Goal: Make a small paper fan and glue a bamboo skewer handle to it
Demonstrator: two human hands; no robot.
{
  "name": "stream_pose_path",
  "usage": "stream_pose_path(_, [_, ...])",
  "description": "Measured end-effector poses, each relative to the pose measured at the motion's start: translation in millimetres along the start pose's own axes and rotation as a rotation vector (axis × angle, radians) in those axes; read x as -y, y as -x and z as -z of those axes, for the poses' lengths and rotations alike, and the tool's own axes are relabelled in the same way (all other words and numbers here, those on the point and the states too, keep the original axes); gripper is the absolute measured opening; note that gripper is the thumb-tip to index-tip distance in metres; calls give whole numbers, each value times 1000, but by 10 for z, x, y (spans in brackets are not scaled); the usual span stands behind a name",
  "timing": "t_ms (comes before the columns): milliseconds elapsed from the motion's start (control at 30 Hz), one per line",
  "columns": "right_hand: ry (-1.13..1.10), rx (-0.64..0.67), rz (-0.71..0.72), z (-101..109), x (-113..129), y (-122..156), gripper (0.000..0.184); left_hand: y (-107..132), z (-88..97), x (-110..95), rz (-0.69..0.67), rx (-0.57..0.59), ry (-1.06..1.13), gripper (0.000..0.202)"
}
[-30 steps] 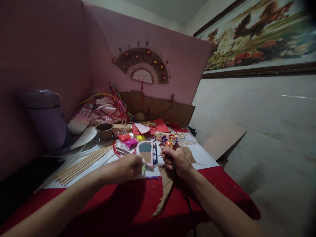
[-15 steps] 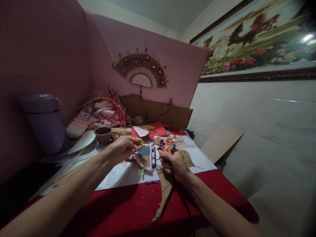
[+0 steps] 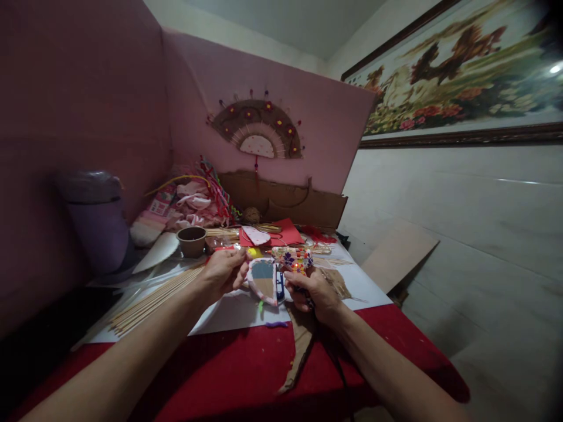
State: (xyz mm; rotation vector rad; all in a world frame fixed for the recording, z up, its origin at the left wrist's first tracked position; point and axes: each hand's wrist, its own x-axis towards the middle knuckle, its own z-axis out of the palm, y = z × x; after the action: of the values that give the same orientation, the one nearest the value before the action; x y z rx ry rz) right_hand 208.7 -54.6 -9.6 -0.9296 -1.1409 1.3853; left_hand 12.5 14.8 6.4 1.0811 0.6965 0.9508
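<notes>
My right hand (image 3: pixel 314 290) is closed round the handle of a glue gun (image 3: pixel 291 258) with a flowered body, its nozzle end pointing left. A dark cord hangs below that hand. My left hand (image 3: pixel 226 271) has thumb and fingers drawn together; whatever they hold is too small to make out. A bright yellow piece (image 3: pixel 254 252) shows just beyond its fingertips. Between the hands, on the white sheet, lies a half-round cardboard piece (image 3: pixel 263 278) with a blue-grey part and a fluffy pink-white edge. Blue thread snips (image 3: pixel 280 286) lie against its right side.
A brown cup (image 3: pixel 192 242), thin wooden sticks (image 3: pixel 153 300) and red paper (image 3: pixel 288 231) lie about the table. Torn cardboard (image 3: pixel 301 346) and a purple strip (image 3: pixel 276 324) are near the red cloth (image 3: pixel 220 369). A decorated fan (image 3: pixel 264 126) hangs on the pink panel; a purple bin (image 3: pixel 99 228) stands left.
The view has shifted slightly, so things appear further right. My left hand has drawn back and lowered a little, showing more of the yellow piece. My right hand keeps the glue gun.
</notes>
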Motion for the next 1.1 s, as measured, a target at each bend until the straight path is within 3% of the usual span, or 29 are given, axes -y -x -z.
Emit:
stream_pose_path(133, [-112,13,-92,-126,94,-18,24,2,32,29,11,24,-101,44])
stream_pose_path(267, [-294,-21,-158,-283,210,-146,21,2,57,0,-49,-6,-32,24])
stream_pose_path(400, [-399,-20,-199,-366,125,-282,19,17,42,-39,-42,-55,16,4])
stream_pose_path(533, [-267,-23,-128,-332,-26,-268,23,34,45,-23,-56,-77,-36,12])
stream_pose_path(633, [-256,-41,-86,-271,-36,-233,25,42,36,-11,-120,-96,-144,31])
stream_pose_path(800, [-325,-38,-157,-186,-16,-293,23,106,-118,-69,-267,-149,-258,43])
stream_pose_path(867, [-321,-33,-174,-167,-39,-329,21,197,-254,-81,-281,-102,-301,31])
stream_pose_path(967, [-309,-51,-170,-155,-85,-363,21,424,-549,-13,-231,105,-411,4])
stream_pose_path(1067, [-293,-63,-172,-148,-114,-372,22,688,-908,171,-158,388,-556,15])
stream_pose_path(1100, [-286,-64,-174,-145,-119,-372,22,762,-1024,246,-149,533,-590,19])
